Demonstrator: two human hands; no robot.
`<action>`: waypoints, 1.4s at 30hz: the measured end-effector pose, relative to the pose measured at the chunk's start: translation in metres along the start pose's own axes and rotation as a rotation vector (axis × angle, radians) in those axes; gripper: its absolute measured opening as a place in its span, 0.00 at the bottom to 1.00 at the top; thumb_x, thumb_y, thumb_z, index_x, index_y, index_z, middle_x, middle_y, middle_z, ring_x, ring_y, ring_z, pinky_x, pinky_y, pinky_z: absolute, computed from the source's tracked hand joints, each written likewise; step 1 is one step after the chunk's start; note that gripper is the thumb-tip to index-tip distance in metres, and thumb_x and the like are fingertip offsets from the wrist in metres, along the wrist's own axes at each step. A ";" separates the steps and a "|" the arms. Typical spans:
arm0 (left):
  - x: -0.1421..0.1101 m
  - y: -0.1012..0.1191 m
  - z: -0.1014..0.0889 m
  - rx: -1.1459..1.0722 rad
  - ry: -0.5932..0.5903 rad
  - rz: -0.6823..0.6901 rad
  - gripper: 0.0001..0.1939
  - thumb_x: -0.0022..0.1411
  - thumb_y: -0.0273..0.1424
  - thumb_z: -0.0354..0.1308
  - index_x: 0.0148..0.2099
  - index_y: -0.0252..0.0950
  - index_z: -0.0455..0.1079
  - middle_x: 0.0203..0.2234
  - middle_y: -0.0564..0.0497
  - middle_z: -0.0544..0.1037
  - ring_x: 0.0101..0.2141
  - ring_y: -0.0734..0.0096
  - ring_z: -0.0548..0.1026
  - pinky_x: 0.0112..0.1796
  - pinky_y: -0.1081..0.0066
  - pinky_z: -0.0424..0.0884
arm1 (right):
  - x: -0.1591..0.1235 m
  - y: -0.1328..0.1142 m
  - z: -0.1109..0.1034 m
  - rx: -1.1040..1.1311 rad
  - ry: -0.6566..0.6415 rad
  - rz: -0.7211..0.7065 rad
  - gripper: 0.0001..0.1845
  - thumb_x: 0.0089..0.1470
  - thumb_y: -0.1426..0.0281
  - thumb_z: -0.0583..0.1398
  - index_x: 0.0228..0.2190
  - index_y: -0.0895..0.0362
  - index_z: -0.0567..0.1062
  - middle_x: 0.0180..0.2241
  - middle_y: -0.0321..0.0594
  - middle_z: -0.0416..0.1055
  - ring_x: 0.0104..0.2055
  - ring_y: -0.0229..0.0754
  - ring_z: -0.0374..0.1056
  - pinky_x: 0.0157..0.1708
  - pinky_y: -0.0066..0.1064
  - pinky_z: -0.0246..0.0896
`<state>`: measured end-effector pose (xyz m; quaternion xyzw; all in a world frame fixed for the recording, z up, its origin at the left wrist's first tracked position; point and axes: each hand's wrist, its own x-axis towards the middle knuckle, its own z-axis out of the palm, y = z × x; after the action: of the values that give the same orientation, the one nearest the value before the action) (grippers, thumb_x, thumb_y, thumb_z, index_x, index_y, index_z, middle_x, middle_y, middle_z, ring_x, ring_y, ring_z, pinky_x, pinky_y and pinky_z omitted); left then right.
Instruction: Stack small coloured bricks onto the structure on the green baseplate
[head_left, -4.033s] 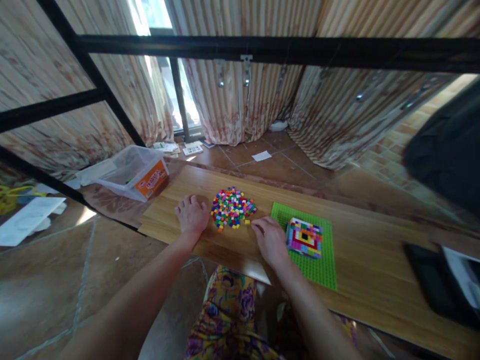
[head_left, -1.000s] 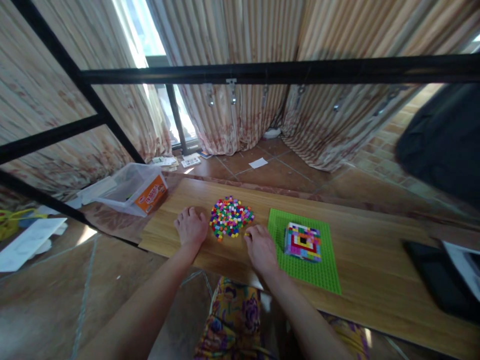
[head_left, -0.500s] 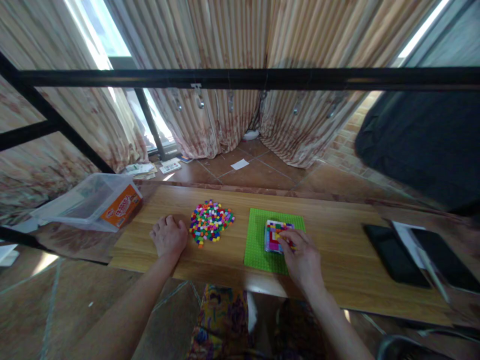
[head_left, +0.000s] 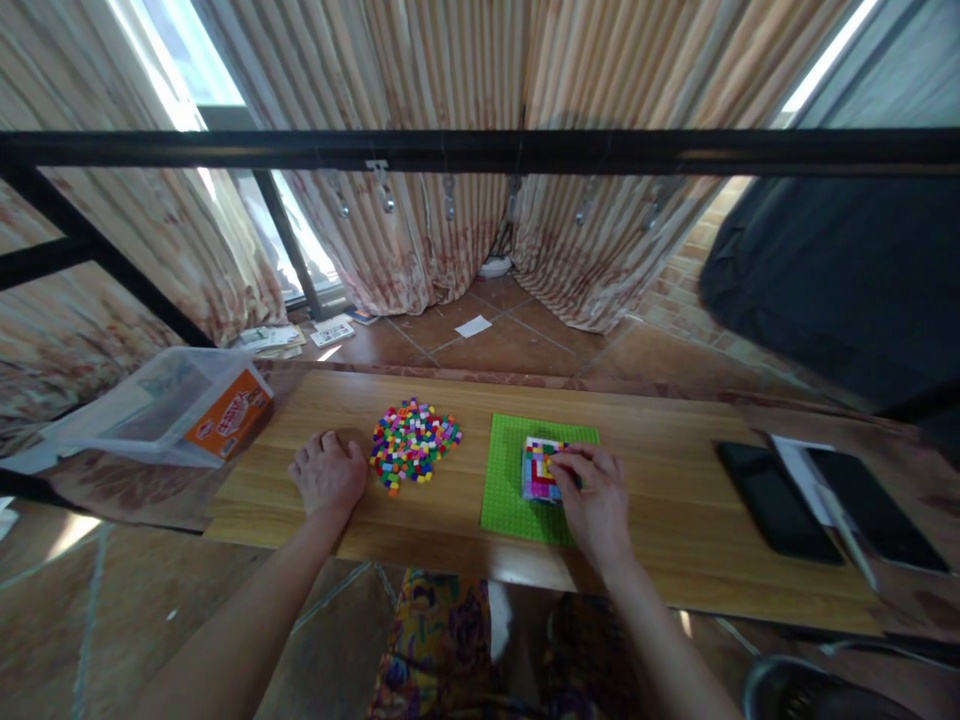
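Observation:
A heap of small coloured bricks (head_left: 414, 457) lies on the wooden board (head_left: 675, 520). To its right is a green baseplate (head_left: 504, 490) carrying a square multicoloured brick block (head_left: 537, 468). My right hand (head_left: 596, 500) rests on the right half of that block, fingers pinched together at its top; what they hold is too small to make out. My left hand (head_left: 328, 472) lies loosely curled on the board, just left of the heap, holding nothing that I can see.
A clear plastic tub with an orange label (head_left: 180, 405) sits off the board's left end. Two dark flat devices (head_left: 776, 510) and a paper lie at the right end. A black metal frame bar (head_left: 480, 150) crosses above. Curtains and tiled floor lie behind.
My right hand has gone from the right edge of the brick heap over to the block on the green baseplate. My left hand has stayed beside the heap. The view has swung right.

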<state>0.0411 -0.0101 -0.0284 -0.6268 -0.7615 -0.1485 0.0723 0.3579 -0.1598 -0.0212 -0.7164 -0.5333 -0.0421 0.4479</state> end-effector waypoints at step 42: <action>-0.004 0.001 0.000 -0.016 -0.023 -0.009 0.22 0.66 0.36 0.46 0.56 0.29 0.68 0.54 0.35 0.71 0.54 0.48 0.67 0.52 0.53 0.62 | 0.004 0.004 0.007 0.149 -0.040 0.249 0.23 0.58 0.56 0.56 0.46 0.58 0.76 0.45 0.52 0.73 0.49 0.52 0.67 0.52 0.52 0.61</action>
<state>0.0430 -0.0135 -0.0295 -0.6257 -0.7638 -0.1478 0.0576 0.3599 -0.1523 -0.0257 -0.7424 -0.4508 0.0681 0.4909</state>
